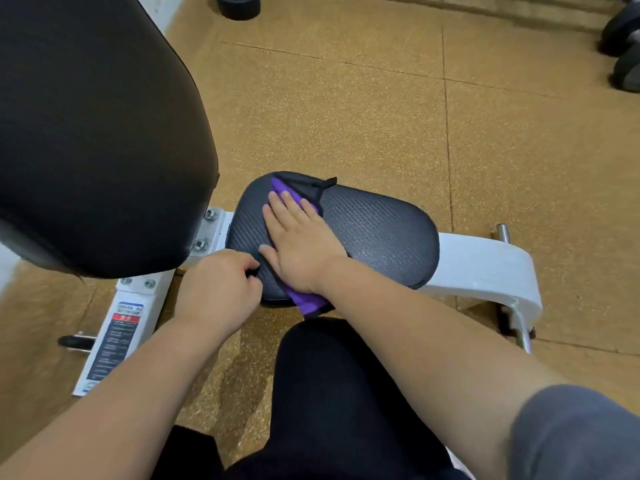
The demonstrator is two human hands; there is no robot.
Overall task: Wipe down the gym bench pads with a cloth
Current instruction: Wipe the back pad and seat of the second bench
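Purple cloth (305, 302) lies on the seat pad (381, 237) under the flat right hand (301, 244), fingers slightly spread, the left hand (218, 285) curled round the pad's near edge, its right half bare.

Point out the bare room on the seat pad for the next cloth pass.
Free: the right half of the seat pad, between the right hand and the white frame. Crowded: its left end by the back pad, where the right hand presses the cloth and the left hand grips the near edge.
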